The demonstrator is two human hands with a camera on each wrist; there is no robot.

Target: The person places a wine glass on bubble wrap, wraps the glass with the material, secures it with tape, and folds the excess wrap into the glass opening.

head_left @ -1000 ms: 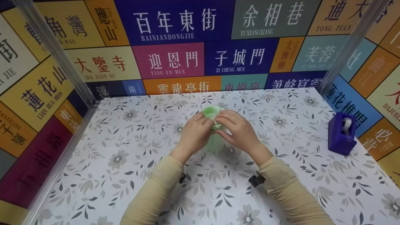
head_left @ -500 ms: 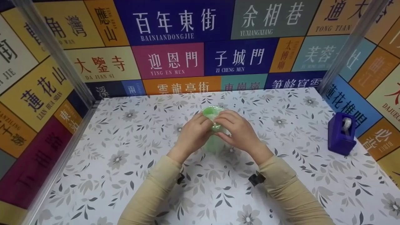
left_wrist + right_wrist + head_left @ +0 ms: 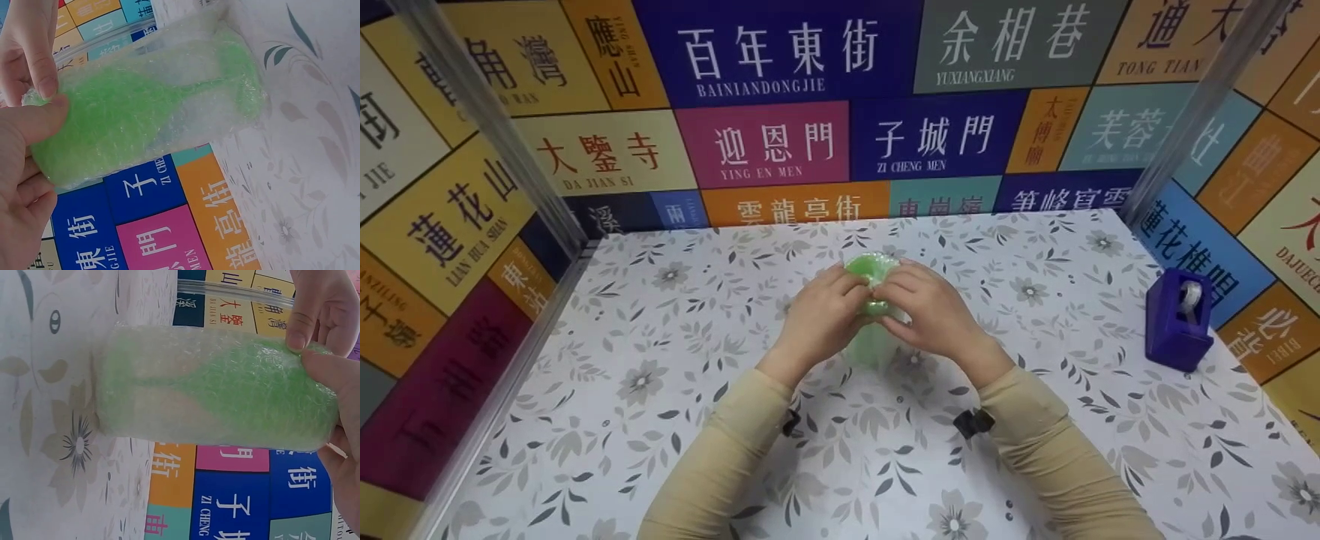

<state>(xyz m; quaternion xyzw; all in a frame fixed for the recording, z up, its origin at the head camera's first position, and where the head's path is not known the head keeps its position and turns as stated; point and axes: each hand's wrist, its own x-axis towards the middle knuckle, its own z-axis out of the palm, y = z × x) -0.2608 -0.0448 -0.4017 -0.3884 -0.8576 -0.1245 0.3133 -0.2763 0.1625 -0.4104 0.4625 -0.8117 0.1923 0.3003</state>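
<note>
Head view, left hand (image 3: 817,319) and right hand (image 3: 934,315) pinching upright green bubble-wrapped bundle (image 3: 871,341) top, grip closed

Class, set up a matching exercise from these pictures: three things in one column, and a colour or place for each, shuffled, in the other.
Things:
1. bubble-wrapped object
2. tape dispenser
3. table

Descriptions:
A. purple, by the right wall
B. green, held by both hands
C. white with grey flowers and leaves

Pairs: 1-B, 2-A, 3-C
</note>
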